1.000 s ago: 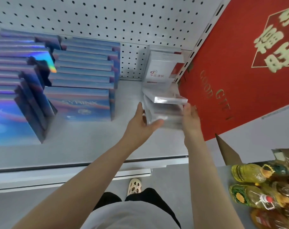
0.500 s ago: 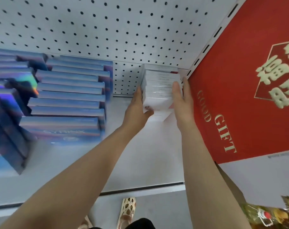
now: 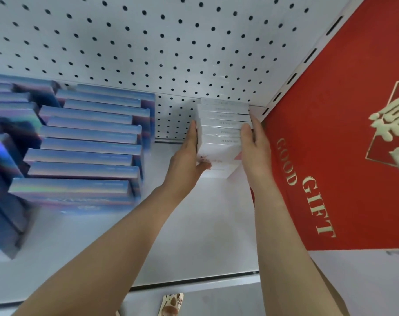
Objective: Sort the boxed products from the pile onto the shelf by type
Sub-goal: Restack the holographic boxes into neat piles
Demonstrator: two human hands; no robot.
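- Your left hand (image 3: 189, 156) and right hand (image 3: 254, 147) press flat against opposite sides of the row of white boxes (image 3: 221, 135), gripping it between them.
- The row stands on the shelf (image 3: 194, 236) in its far right corner, against the pegboard (image 3: 171, 53).
- Holographic blue boxes (image 3: 84, 142) fill the shelf's left side.
- A red gift box (image 3: 342, 156) stands just beside your right hand.

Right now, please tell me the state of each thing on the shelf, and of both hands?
White boxes: standing in one row at the back right corner, pressed between both hands.
Left hand: flat against the row's left side, thumb on the front box.
Right hand: flat against the row's right side.
Blue holographic boxes: standing in rows on the left, untouched.
Red gift box: closed, beside the shelf.
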